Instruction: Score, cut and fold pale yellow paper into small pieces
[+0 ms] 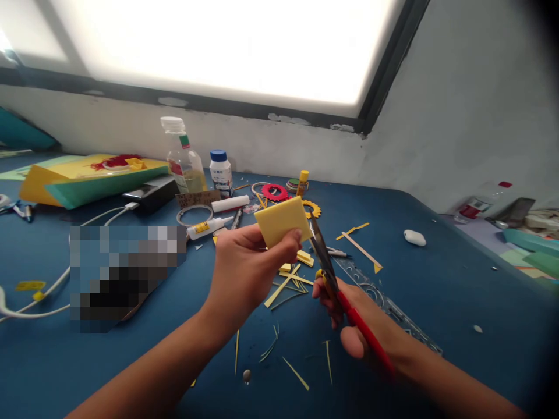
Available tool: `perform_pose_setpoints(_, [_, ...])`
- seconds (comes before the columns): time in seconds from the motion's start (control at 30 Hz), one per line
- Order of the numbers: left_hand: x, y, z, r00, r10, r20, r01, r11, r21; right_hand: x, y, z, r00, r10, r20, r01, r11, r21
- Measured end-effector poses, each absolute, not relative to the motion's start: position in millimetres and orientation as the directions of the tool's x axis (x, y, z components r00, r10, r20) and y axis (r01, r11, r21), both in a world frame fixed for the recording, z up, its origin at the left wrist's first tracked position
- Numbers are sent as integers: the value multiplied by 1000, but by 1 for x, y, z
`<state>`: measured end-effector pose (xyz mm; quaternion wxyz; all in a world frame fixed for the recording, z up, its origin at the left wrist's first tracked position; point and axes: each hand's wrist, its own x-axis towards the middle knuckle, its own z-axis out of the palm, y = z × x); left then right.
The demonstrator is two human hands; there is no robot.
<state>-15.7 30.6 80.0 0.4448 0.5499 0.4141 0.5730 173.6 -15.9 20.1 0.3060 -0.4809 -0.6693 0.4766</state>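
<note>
Between the thumb and fingers of my left hand [248,265] is a flat yellow piece of paper [282,221], roughly square and held up above the table. My right hand [349,308] grips red-handled scissors [329,270], their blades pointing up along the right edge of the paper. Whether the blades touch that edge I cannot tell. Below the hands lie thin yellow paper strips [283,288] and small folded yellow pieces [304,258]. A clear plastic ruler [384,305] lies partly under my right arm.
At the back stand a clear bottle [186,160] and a blue-capped white bottle [221,173]. A glue tube [207,228], a red paper ring [274,192] and a yellow gear shape [312,209] lie beyond my hands. A white earbud case [414,237] sits to the right, a black power bank [151,195] to the left.
</note>
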Motion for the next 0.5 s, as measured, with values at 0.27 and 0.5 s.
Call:
perform_pose_setpoints(0.27, [-13,28,82,-2,966,257,-39,-257,966,173,-16,20,-374,926,-53,367,96,-925])
perform_pose_setpoints(0.5, [-11,27,83,8,969,249,-49,-248,967,173,-14,20,-374,926,-50,355,93,-930])
